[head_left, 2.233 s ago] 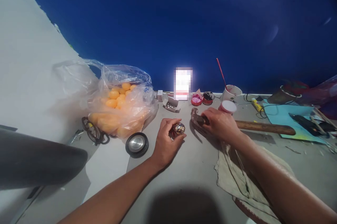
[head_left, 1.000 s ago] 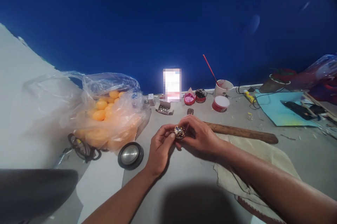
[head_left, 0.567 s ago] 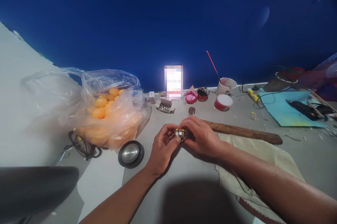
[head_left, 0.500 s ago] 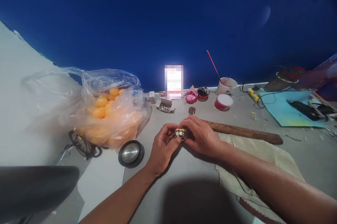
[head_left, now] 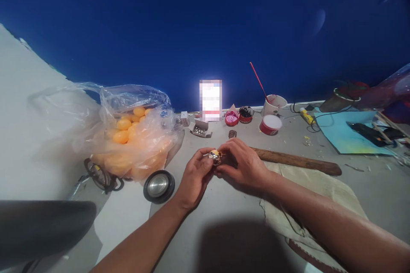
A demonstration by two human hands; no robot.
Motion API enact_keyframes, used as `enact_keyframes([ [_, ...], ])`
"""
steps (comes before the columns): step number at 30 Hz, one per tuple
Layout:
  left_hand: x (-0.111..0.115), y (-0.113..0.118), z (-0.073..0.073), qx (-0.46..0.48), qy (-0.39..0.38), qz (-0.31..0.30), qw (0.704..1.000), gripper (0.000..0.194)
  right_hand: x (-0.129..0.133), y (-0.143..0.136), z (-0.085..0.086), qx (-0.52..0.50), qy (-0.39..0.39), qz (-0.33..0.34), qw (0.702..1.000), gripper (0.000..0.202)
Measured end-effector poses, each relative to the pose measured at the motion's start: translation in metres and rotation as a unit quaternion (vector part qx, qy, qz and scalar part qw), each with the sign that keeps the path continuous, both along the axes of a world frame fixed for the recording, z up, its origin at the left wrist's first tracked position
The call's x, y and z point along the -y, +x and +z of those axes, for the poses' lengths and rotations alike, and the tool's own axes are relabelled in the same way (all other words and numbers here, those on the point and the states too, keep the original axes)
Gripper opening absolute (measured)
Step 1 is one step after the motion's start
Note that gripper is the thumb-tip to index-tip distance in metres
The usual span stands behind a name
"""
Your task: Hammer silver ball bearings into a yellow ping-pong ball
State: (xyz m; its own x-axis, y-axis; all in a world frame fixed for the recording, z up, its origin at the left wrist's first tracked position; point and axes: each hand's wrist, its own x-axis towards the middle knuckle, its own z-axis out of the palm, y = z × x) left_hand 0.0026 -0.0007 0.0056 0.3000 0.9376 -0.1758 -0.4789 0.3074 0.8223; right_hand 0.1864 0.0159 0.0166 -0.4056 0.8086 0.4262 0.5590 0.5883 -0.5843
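Observation:
Between both hands, above the grey tabletop, is a small yellow ball [head_left: 215,157] partly covered with shiny metallic studs. My left hand [head_left: 195,174] is closed round its left side, with the thumb in front and the index finger over the top. On the other side, the fingers and thumb of my right hand [head_left: 243,162] pinch the ball's right edge; whether a single stud is between them I cannot make out. Behind the hands stands an open small box [head_left: 200,130] of shiny metal studs.
At left sits a clear plastic bag [head_left: 137,153] of orange balls, with a round metal lid [head_left: 159,186] in front. A wooden stick [head_left: 297,161] and a pale cloth [head_left: 320,192] lie at right. Further back are a paper cup [head_left: 274,104], a red-and-white tub [head_left: 270,124] and a lit screen [head_left: 210,100].
The ball has been turned and shifted slightly left in my fingers. My left thumb has moved back from its front, and my right fingers have lifted a little.

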Motion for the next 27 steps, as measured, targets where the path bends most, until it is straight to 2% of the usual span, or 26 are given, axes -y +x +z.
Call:
enact_keyframes([
  [4,-0.002,-0.001,0.002,0.031,-0.029,-0.036,0.998,0.037,0.001,-0.001,0.005,-0.018,-0.017,0.022,0.999,0.030],
  [11,0.002,0.000,-0.001,-0.012,-0.025,-0.017,0.999,0.039,0.000,-0.001,0.001,0.003,0.013,0.016,1.000,0.032],
  [14,0.003,0.000,-0.002,-0.032,-0.023,-0.021,0.999,0.042,0.003,-0.002,0.000,0.026,0.033,0.025,0.999,0.033],
  [18,0.003,0.001,-0.004,-0.026,-0.018,-0.039,0.999,0.035,0.005,-0.003,-0.001,0.044,0.055,0.044,0.997,0.036],
  [22,0.001,0.000,-0.007,-0.029,-0.003,-0.054,0.998,0.030,0.003,-0.002,-0.004,0.030,0.036,0.057,0.997,0.044],
  [27,0.000,0.000,-0.007,-0.051,0.007,-0.059,0.997,0.031,0.000,-0.001,-0.002,0.015,0.015,0.060,0.998,0.040],
])
